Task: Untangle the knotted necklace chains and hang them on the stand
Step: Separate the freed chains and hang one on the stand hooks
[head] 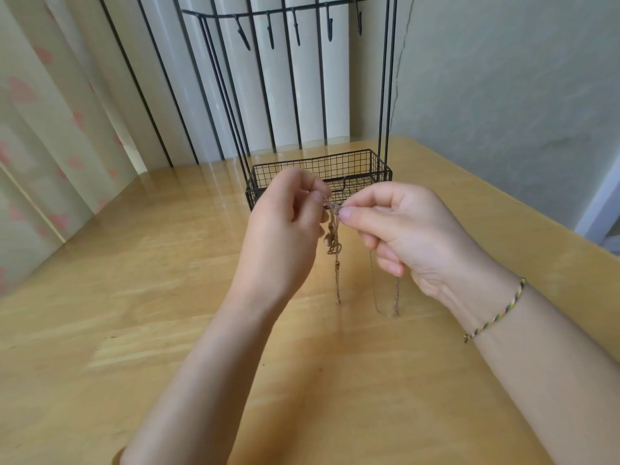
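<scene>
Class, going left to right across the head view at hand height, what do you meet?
curtain → left hand → chains → right hand → bracelet

A home room: heart-print curtain [40, 129] beside a wooden table [134, 297].

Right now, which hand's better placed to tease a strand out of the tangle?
Probably the right hand: its fingertips pinch a strand at the top of the chains. The left hand grips the bunch, so it serves as anchor.
</scene>
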Demonstrator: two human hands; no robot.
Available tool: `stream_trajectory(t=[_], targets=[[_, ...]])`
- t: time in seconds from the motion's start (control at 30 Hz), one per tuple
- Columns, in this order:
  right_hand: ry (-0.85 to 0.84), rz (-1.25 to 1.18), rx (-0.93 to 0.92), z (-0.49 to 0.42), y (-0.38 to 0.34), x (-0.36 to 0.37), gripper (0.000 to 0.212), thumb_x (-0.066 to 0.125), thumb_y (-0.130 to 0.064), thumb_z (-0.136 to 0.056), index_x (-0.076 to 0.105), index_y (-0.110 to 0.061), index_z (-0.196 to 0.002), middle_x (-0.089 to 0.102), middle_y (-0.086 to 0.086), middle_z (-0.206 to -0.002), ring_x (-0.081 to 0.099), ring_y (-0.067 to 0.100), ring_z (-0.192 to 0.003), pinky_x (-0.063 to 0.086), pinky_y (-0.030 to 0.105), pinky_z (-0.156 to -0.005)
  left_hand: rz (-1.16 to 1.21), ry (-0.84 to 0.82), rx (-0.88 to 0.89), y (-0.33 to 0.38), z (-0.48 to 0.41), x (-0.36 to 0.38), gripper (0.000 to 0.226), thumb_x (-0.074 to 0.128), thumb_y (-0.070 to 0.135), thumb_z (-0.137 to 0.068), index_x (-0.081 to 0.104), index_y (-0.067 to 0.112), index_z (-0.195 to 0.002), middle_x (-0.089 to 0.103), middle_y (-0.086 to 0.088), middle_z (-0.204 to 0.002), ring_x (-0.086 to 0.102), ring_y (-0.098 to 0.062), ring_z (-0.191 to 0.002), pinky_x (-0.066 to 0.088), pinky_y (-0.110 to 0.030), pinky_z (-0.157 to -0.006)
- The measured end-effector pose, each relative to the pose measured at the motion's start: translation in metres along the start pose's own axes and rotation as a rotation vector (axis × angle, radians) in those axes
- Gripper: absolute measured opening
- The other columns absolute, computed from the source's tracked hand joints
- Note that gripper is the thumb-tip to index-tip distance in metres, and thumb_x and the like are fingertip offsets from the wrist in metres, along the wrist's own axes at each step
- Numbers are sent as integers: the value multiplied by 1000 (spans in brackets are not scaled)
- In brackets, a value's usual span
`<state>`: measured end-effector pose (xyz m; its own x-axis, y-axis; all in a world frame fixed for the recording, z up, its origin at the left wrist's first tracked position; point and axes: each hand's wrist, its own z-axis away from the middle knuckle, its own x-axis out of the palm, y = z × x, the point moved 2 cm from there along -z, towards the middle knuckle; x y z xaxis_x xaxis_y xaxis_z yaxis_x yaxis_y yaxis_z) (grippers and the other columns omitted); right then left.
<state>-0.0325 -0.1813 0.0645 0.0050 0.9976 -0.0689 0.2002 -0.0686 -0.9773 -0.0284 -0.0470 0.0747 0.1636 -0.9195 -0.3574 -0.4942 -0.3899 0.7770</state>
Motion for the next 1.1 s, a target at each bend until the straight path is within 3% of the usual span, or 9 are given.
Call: stream_trajectory(t=[0.13,0.3,0.53,0.7,0.77,0.93,1.1], targets=[[28,9,15,-1,2,4,8,59,-2,-84,60,-5,-77,49,3,-50,31,12,-31,27,19,-32,186,-12,-181,-2,2,2,18,45,5,-95,57,14,-86,63,3,-68,59,-4,-57,42,-15,-50],[44,-8,62,-1,3,5,17,53,1,-83,58,-10,-72,52,0,-52,43,10,-35,41,23,-35,298,-26,-338,-6,3,2,16,47,10,-96,59,17,-88,69,5,-73,64,-4,-65,42,-20,-57],[26,25,93,-2,3,1,10,55,1,-81,58,-5,-74,54,5,-64,55,15,-44,52,33,-47,435,-74,-500,-12,5,6,16,44,10,-97,56,18,-89,67,5,-68,59,-9,-61,39,-25,-58],[27,10,119,-4,7,0,8,55,0,-85,59,-2,-79,55,8,-71,61,17,-49,56,34,-52,462,-100,-523,-17,3,5,19,44,7,-94,57,17,-84,52,5,-60,50,-6,-49,37,-23,-56],[15,-26,152,-6,8,-1,9,54,-1,-86,58,-3,-79,55,9,-73,63,19,-53,57,37,-56,487,-109,-528,-17,2,5,19,46,8,-92,57,17,-80,49,5,-60,48,-8,-53,39,-23,-59],[-45,-83,224,-7,11,2,11,50,0,-86,55,-3,-77,54,12,-75,63,21,-58,57,40,-60,466,-76,-507,-19,1,7,20,40,7,-93,52,19,-81,61,2,-69,55,-15,-72,43,-28,-71],[-53,-74,216,-7,11,2,7,50,1,-86,54,-1,-81,52,14,-79,63,21,-54,58,38,-56,465,-62,-525,-20,2,7,20,35,8,-95,49,19,-86,64,2,-66,60,-14,-68,42,-28,-65]])
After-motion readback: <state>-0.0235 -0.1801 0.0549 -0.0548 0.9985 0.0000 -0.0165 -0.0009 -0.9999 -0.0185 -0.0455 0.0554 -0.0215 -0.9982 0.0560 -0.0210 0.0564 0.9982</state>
